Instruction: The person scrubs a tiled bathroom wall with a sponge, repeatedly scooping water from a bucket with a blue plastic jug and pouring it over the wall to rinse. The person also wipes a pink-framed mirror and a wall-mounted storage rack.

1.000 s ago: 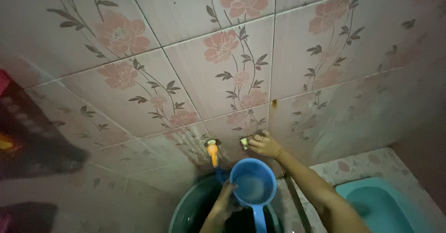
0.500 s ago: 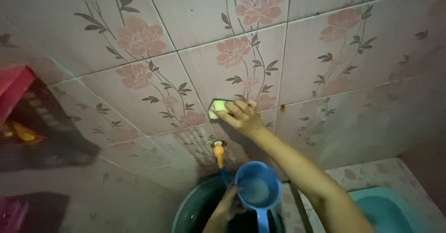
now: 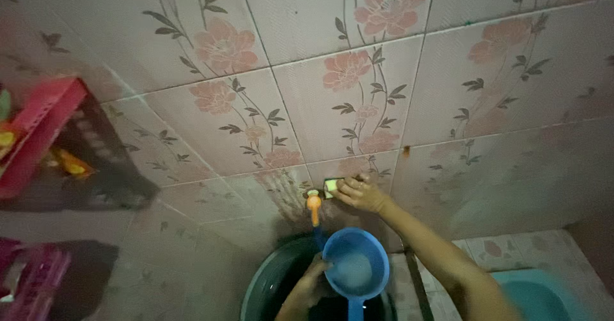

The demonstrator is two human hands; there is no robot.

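Right hand [image 3: 359,193] stretched up and forward on a long, nearly straight arm, fingers curled down over a small yellow-green sponge [image 3: 332,186] and pressing it flat against the flowered wall tile [image 3: 345,103]. Sponge gripped at its right side, only its left edge showing past the fingertips. Sat low on the wall, just right of the orange tap [image 3: 313,204] and almost touching it, below the joint between two tiles.

Left hand [image 3: 313,281] kept low and close to the body, wrist bent, fingers wrapped about the rim and bowl of a blue dipper [image 3: 355,263]. Closed on it, though how tightly could not be told in the dim light. Dipper held level, mouth upward, pale water or foam inside, its handle pointing down toward the bottom edge of the view.

Directly beneath both, a dark green bucket [image 3: 268,282], its rim half hidden by the left forearm and the dipper. Tap spout hanging over that bucket, right behind the dipper's far edge. Far left, a red plastic rack [image 3: 38,129] fixed to the side wall with small coloured items in it, and a pink basket [image 3: 35,282] lower down. Bottom right, a turquoise basin [image 3: 543,295] set in the tiled floor, well apart from the hands.
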